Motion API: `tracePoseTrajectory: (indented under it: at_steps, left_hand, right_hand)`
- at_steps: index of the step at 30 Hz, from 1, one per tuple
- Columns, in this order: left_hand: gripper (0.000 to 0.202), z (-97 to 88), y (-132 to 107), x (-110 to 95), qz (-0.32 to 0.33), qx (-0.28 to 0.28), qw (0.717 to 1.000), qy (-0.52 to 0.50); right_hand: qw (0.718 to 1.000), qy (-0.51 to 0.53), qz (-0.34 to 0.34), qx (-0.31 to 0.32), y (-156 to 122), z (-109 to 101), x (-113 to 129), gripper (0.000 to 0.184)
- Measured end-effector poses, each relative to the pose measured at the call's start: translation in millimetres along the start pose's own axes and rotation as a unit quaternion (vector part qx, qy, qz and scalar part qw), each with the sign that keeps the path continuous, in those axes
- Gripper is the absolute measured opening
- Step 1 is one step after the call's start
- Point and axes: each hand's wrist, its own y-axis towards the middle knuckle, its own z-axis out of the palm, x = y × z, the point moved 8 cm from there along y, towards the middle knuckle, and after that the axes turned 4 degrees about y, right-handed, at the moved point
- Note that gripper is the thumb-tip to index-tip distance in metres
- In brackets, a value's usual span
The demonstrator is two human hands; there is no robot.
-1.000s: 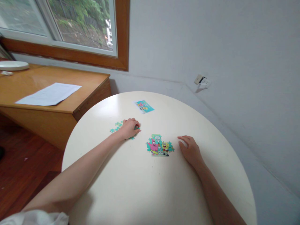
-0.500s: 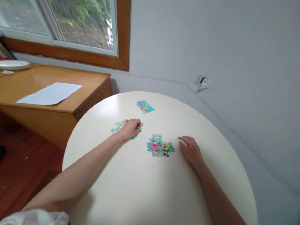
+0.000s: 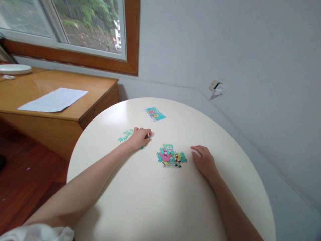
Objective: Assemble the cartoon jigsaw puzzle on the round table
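A partly joined jigsaw puzzle [image 3: 168,160] with cartoon figures on teal lies flat on the white round table [image 3: 155,204]. Left of it, my left hand [image 3: 140,138] reaches over a scatter of loose teal puzzle pieces [image 3: 124,136]. Its thumb and curled index finger close on a small teal puzzle piece [image 3: 149,136] at the fingertips. The palm hides some of the other pieces. To the right of the joined puzzle, my right hand [image 3: 204,161] rests on the tabletop, holding nothing, with thumb and fingers apart.
A small printed picture card [image 3: 155,114] with the same cartoon figures lies farther back on the table. Beyond the table's left edge stands a wooden desk [image 3: 100,87] with a paper sheet [image 3: 54,100] and a white round object [image 3: 15,69]. A wall with a socket [image 3: 213,85] borders the right.
The index finger and thumb of my left hand have shifted slightly, and a teal puzzle piece now shows between them. My right hand has stayed in place.
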Motion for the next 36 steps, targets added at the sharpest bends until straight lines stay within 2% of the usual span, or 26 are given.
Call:
tracePoseTrajectory:
  at_steps: [14,25,30,36]
  left_hand:
    - [0.016,-3.8,0.3,-0.6,0.009,-0.044,0.999,0.003]
    - [0.014,-11.5,-0.2,1.5,-0.009,-0.086,0.994,-0.07]
    - [0.015,-6.9,0.3,4.3,-0.011,-0.082,0.988,-0.127]
    - [0.018,-4.4,1.1,2.7,-0.007,-0.072,0.987,-0.146]
  right_hand:
    - [1.0,0.0,0.008,0.0,0.4,-0.6,0.4,0.026]
    - [1.0,0.008,-0.003,-0.008,-0.3,-1.3,0.7,0.026]
    - [1.0,0.007,-0.005,-0.008,-0.3,-0.9,0.0,0.026]
    - [1.0,0.004,-0.004,-0.015,-0.6,0.0,-0.6,0.025]
